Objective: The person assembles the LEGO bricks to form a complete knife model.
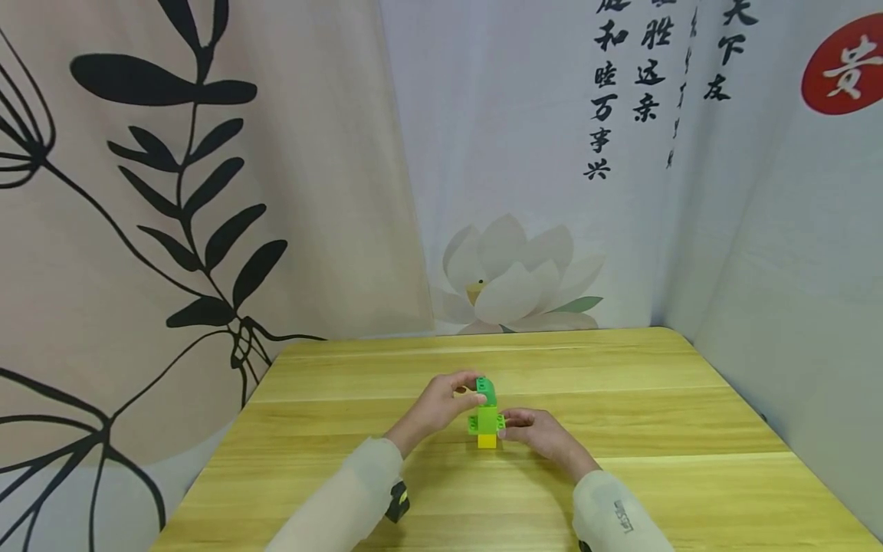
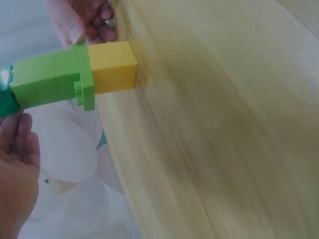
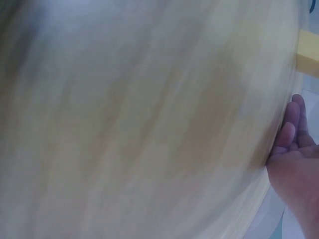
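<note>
A small upright tower of toy building bricks (image 1: pixel 487 420) stands on the table. Its yellow brick (image 2: pixel 114 67) is at the bottom, with a wider lime-green piece (image 2: pixel 85 82) above it, then lime-green bricks (image 2: pixel 46 79) and a darker green brick (image 1: pixel 486 389) at the top. My left hand (image 1: pixel 440 404) pinches that top brick between thumb and fingers, from the left. From the other side, my right hand (image 1: pixel 541 435) pinches the right end of the wide lime-green piece. In the right wrist view only the yellow brick's edge shows, beyond my right hand (image 3: pixel 294 154).
The wooden table (image 1: pixel 331 475) reaches back to a printed curtain (image 1: pixel 524 192) with a lotus, and a leafy plant print is at the left. Another curtain (image 1: pixel 793 268) hangs along the right edge. Pale sleeves cover both forearms.
</note>
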The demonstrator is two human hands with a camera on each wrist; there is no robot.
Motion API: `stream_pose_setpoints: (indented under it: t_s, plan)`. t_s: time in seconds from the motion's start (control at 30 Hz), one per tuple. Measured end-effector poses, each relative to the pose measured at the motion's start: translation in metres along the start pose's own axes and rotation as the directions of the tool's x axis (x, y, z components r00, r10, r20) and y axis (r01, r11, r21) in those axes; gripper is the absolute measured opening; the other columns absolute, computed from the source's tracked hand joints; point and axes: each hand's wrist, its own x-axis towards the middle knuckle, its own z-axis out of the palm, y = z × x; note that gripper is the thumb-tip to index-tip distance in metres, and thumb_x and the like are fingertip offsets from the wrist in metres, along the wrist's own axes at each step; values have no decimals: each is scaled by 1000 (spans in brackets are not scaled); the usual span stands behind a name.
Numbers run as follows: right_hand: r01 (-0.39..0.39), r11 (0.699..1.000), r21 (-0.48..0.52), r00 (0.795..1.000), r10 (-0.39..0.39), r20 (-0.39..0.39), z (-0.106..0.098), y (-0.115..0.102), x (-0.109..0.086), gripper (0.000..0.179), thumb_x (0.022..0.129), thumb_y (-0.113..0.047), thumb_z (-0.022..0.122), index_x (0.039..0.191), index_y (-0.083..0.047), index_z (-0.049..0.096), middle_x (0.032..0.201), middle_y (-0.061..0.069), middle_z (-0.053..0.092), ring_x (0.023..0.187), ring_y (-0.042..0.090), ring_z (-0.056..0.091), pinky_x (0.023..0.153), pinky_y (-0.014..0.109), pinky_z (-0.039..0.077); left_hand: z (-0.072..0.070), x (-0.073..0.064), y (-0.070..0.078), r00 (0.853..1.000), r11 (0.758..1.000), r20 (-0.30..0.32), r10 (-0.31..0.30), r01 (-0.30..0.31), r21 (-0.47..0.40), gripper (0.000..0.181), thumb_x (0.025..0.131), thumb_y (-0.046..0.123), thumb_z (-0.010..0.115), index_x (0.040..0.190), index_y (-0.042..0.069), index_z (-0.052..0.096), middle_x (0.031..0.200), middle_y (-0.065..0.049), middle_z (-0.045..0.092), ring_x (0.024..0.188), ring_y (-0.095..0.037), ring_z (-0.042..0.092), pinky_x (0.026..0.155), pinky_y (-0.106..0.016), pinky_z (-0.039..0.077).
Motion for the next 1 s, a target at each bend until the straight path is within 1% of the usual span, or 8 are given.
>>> stream_pose_setpoints:
  t_s: [0.2,0.33,0.47,0.6,0.7,0.8,0.87,1.0]
  plan:
    - [-12,1000,6,1000,12,-9,0,1,0,45,92,-30,72,130,-7,64,122,9,66,113,28,60,99,55,44,2,-1,-1,999,999,-7,36,-35,17,29,97,27,67,124,20,67,111,9,65,111,-22,55,94,-46,45]
    - [-22,1000,11,1000,22,-5,-2,1,0,43,91,-32,73,127,-10,66,120,7,67,112,26,59,99,54,43,4,-2,-1,998,997,-17,60,-59,55,27,96,26,67,123,21,67,111,9,66,114,-27,56,95,-50,46]
    - [-12,1000,9,1000,13,0,-4,1,0,43,91,-33,72,128,-10,66,121,8,66,113,28,59,99,56,42,6,-1,-2,998,997,-25,51,-49,61,26,96,28,68,121,23,67,111,9,65,114,-26,57,95,-50,45]
    - [-3,1000,-1,1000,3,1,-4,4,0,44,92,-33,72,128,-9,66,121,8,67,113,28,59,99,55,43,10,-1,-4,999,1000,-33,-11,11,-6,30,95,32,70,122,22,67,112,7,65,110,-21,57,96,-47,45]
    - [-5,1000,-9,1000,5,-4,-3,5,0,44,91,-33,72,128,-9,66,121,8,67,113,28,60,98,55,44,13,-2,-8,998,994,-38,-57,53,-98,36,94,32,70,127,19,65,112,5,65,106,-21,57,93,-43,48]
    - [-18,1000,-9,1000,18,-13,-2,2,1,43,91,-33,73,127,-11,67,122,8,66,114,28,59,99,55,44,14,-4,-10,996,981,-41,-73,64,-186,41,95,31,70,132,17,62,114,2,66,103,-21,59,89,-40,51]
    - [-22,1000,-11,1000,22,-11,-2,1,1,43,91,-33,73,127,-11,66,122,8,66,114,28,59,99,55,43,14,-6,-10,996,971,-41,-79,67,-231,41,95,30,69,132,15,61,115,0,66,100,-21,61,88,-41,53]
    - [-14,1000,0,1000,14,-6,-1,0,1,43,92,-32,72,128,-10,66,122,9,66,115,29,59,99,55,43,13,-7,-10,995,966,-57,-79,62,-253,37,96,30,67,129,14,63,117,-1,65,97,-22,63,89,-47,52]
